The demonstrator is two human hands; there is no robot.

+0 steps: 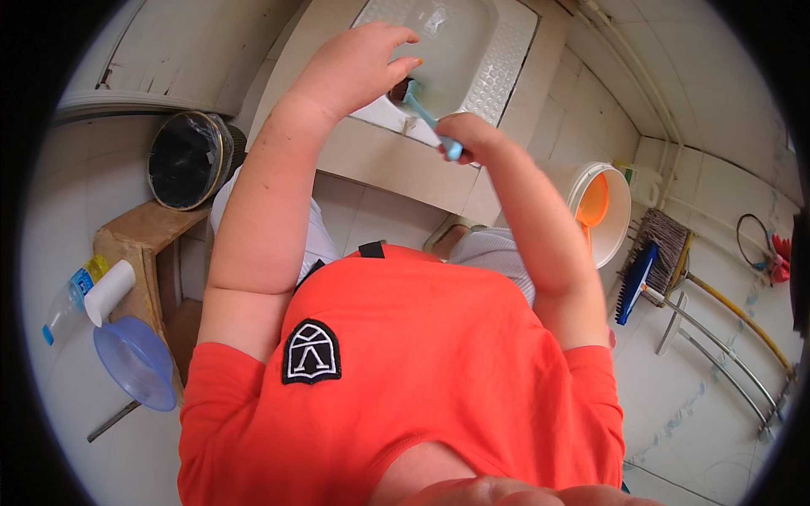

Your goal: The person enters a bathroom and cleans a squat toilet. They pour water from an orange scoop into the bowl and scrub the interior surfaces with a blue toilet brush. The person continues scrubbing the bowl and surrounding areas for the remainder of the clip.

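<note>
A white ceramic squat toilet (490,79) with a studded foot rest is set into a tiled step in front of me. My right hand (467,136) is closed around the handle of a light blue brush (423,112). The brush head rests inside the near end of the basin, beside the dark drain opening (400,90). Over the left rim of the basin hovers my left hand (373,63), its fingers apart and nothing held in it.
A lined black bin (183,161) stands at left, by a wooden stand (152,229) with a plastic bottle (77,290), a white roll (110,293) and a blue basin (135,364). At right are a white bucket (617,221) holding an orange dipper (593,201), and a mop (658,237).
</note>
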